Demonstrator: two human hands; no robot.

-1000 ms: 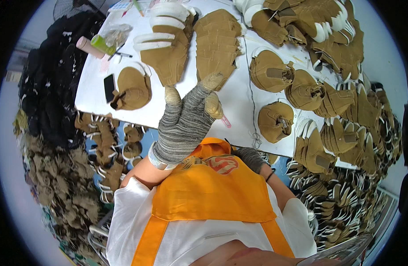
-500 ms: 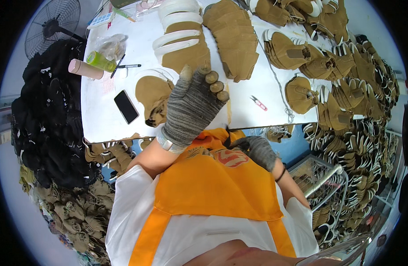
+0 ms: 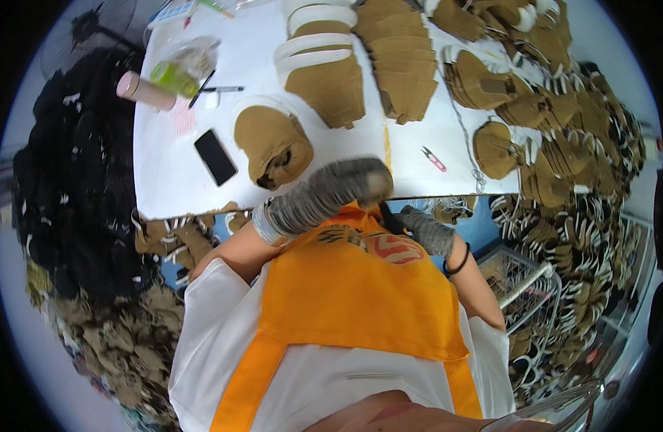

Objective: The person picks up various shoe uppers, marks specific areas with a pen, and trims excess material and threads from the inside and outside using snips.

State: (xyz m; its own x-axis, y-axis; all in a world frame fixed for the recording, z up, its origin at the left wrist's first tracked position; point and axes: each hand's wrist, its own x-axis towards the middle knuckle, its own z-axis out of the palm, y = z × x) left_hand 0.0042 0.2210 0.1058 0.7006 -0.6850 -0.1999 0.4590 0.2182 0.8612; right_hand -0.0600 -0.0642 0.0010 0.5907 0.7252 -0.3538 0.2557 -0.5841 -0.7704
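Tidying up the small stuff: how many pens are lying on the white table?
2. A black pen lies slanted beside the green bottle; a second pen lies flat just right of it. Others may be hidden under the brown pieces.

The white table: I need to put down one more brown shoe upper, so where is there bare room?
Bare table lies left of the black phone, and between the brown upper by the left hand and the red snips. The right side, with stacked uppers, is crowded.
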